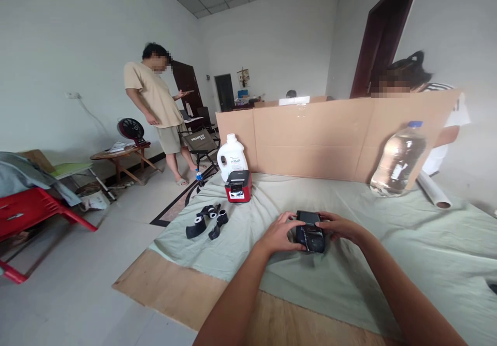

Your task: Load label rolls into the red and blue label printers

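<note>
Fingers of the left hand (pixel 280 232) and right hand (pixel 338 227) are clamped on either side of a small black handheld printer (pixel 309 231), which rests on the green cloth (pixel 388 242) over the desk. Steady support from both sides, thumbs on top, should stop it sliding; black ribbon rolls (pixel 207 221) lie well apart to the left.

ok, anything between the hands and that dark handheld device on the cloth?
Nothing visible. Both the left hand and right hand are already on the dark device, one at each side; it rests on the green cloth.
</note>
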Tool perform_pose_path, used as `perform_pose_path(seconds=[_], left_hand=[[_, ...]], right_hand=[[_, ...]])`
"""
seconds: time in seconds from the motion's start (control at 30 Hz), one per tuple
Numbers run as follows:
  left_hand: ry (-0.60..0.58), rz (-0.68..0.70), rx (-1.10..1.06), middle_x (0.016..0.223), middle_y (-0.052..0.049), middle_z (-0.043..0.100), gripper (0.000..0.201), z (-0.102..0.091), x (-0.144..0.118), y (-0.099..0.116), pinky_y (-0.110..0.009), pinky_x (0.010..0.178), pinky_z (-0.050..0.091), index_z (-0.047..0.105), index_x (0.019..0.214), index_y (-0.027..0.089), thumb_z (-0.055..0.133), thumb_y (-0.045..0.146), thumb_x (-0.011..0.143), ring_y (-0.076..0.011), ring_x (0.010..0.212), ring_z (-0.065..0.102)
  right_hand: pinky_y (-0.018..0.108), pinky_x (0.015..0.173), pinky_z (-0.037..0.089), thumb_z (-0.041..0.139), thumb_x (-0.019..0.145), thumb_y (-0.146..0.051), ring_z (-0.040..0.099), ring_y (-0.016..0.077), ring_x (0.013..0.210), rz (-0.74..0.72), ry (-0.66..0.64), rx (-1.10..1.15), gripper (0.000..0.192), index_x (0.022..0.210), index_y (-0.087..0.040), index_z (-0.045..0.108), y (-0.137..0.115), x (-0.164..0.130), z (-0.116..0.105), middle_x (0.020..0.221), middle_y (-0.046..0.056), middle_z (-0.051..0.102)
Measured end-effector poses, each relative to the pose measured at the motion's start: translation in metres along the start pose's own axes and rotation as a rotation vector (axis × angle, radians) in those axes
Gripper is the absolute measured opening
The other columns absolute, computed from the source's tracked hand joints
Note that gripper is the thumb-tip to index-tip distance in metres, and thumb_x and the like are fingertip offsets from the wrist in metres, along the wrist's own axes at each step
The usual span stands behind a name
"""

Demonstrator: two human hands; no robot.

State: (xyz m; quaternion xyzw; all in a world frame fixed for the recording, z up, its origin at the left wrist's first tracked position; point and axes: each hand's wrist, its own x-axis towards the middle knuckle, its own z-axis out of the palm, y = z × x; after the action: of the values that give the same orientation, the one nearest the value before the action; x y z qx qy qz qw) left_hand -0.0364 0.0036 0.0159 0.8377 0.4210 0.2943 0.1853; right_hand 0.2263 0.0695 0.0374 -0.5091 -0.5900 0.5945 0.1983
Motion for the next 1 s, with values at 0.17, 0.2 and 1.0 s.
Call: perform_pose_path(seconds=[0.17,0.2,1.0], left_hand=[[-0.070,-0.022,-0.028,0.158,-0.011,0.041,0.092,0.006,0.001,-0.001,-0.045,0.116,0.035,0.050,0.146,0.031,0.088,0.050,0.064,-0.0352,0.142,0.044],[-0.085,-0.030,-0.029,0.159,-0.012,0.041,0.096,0.008,0.001,-0.002,-0.047,0.116,0.034,0.046,0.149,0.030,0.087,0.050,0.065,-0.0359,0.142,0.043],[-0.053,0.190,-0.253,0.144,-0.013,0.059,0.087,0.175,0.283,0.063,-0.045,0.114,0.043,0.059,0.139,0.023,0.092,0.033,0.059,-0.0311,0.131,0.058]], right_hand=[[0.022,0.052,0.046,0.082,0.071,-0.048,0.064,0.0167,0.077,-0.016,0.008,-0.010,0.074,0.134,-0.019,0.056,0.001,0.002,-0.002,0.109,0.011,0.070],[0.022,0.052,0.046,0.081,0.072,-0.047,0.065,0.0170,0.076,-0.009,0.026,-0.017,0.075,0.136,-0.018,0.055,0.000,0.002,-0.001,0.108,0.011,0.070],[0.039,0.095,0.052,0.046,0.089,-0.066,0.068,0.0288,0.104,-0.282,0.932,0.249,0.063,0.104,-0.013,0.076,0.062,-0.007,-0.205,0.097,0.010,0.077]])
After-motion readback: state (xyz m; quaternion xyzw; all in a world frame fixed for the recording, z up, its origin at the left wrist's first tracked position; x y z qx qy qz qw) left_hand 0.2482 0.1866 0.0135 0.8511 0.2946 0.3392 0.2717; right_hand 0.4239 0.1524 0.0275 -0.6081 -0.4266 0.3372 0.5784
